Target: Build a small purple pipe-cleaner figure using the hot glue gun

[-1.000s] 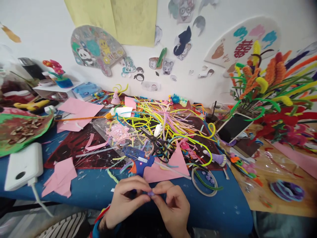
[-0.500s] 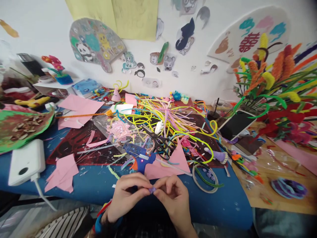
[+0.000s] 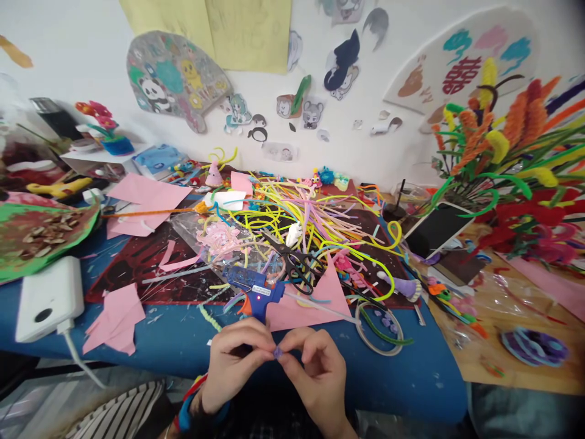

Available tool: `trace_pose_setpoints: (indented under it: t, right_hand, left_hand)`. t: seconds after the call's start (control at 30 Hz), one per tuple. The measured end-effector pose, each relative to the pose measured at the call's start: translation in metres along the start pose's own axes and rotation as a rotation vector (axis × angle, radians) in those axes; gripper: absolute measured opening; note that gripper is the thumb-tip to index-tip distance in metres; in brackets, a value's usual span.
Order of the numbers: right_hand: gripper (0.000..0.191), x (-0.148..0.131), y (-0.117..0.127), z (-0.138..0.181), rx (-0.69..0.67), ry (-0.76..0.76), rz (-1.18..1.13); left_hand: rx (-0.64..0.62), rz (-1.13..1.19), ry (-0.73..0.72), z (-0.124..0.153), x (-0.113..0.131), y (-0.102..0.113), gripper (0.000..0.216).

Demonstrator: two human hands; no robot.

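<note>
My left hand [image 3: 233, 361] and my right hand [image 3: 315, 369] meet at the near edge of the blue table [image 3: 183, 347]. Together their fingertips pinch a tiny purple piece [image 3: 276, 352]. Both hands are closed around it. Just beyond them lies a blue glue gun [image 3: 256, 292] with a red light lit, resting partly on a pink paper triangle [image 3: 315, 302]. Black scissors [image 3: 295, 265] lie behind the gun, at the edge of a tangle of coloured pipe cleaners [image 3: 297, 219].
A white power bank [image 3: 48, 299] with a cable sits at the left. Pink paper scraps [image 3: 116, 317] lie near it. A tape ring [image 3: 379, 326] lies right of my hands. A phone [image 3: 434, 228] and pipe-cleaner flowers [image 3: 507, 164] stand at the right.
My hands have stayed together on the purple piece with small finger shifts. The view has tilted slightly, so the table sits a little lower in the picture.
</note>
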State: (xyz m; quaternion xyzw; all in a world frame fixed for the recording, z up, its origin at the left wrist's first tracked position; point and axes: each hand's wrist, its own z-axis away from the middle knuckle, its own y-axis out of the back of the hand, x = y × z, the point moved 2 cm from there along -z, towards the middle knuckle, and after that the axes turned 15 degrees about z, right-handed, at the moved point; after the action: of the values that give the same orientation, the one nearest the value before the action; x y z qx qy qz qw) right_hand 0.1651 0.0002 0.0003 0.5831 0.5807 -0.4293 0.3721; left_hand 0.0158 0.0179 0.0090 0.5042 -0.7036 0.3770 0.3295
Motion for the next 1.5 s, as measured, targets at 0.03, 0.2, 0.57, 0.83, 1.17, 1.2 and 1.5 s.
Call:
trace_pose_setpoints:
  t: [0.03,0.2,0.57,0.83,1.17,1.2,1.5]
  right_hand:
    - [0.025,0.000,0.000,0.001,0.002,0.011,0.002]
    - [0.026,-0.001,0.001,0.004,-0.016,0.057,0.027]
    - [0.025,0.006,-0.010,0.013,-0.029,0.009,-0.119]
    - [0.020,0.006,-0.007,0.013,-0.075,-0.047,-0.152]
    - [0.024,0.007,0.005,0.005,-0.093,-0.086,-0.031]
    - [0.025,0.008,0.012,0.004,-0.085,-0.081,0.047]
    - [0.015,0.024,0.102,-0.014,-0.056,0.009,1.122]
  left_hand:
    - [-0.001,0.006,-0.010,0.000,0.000,0.000,0.013]
    - [-0.035,0.010,-0.003,-0.001,0.000,0.001,0.008]
    - [-0.055,0.049,-0.086,0.005,-0.002,-0.001,0.008]
    - [-0.070,0.051,-0.097,0.005,-0.003,0.001,0.005]
    - [-0.112,-0.097,-0.133,0.003,-0.001,0.005,0.013]
    - [-0.115,-0.088,-0.140,0.003,-0.001,0.006,0.019]
    - [-0.198,-0.019,-0.157,0.003,0.003,0.007,0.034]
